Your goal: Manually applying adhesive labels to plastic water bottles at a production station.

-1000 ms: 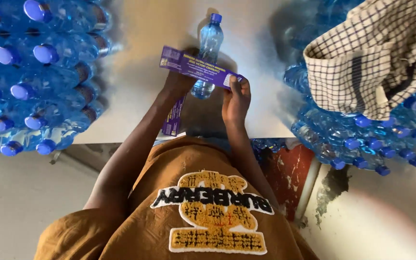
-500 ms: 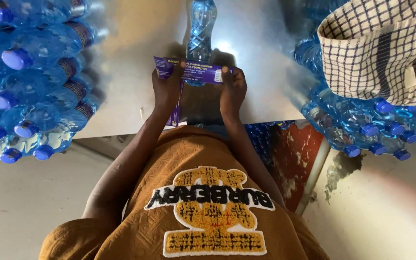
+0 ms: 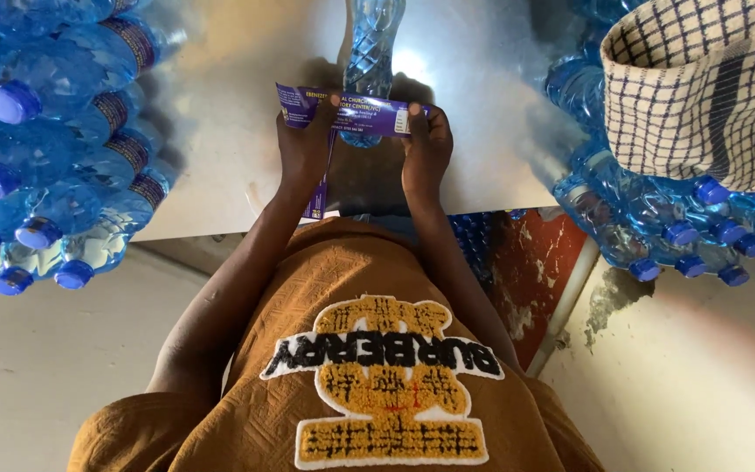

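Top centre of the head view: both hands stretch a purple label (image 3: 353, 112) flat across a clear bottle (image 3: 369, 61) lying on the pale surface (image 3: 238, 131). Left hand (image 3: 305, 144) pinches the label's left end, right hand (image 3: 427, 149) pinches the right end; label touches the bottle's lower body. More purple labels (image 3: 316, 197) hang below the left hand, near the surface edge. Stacked blue-capped bottles (image 3: 37, 149) fill the left of frame; another stack (image 3: 657, 218) sits right, with a checked cloth (image 3: 701, 87) draped over it.
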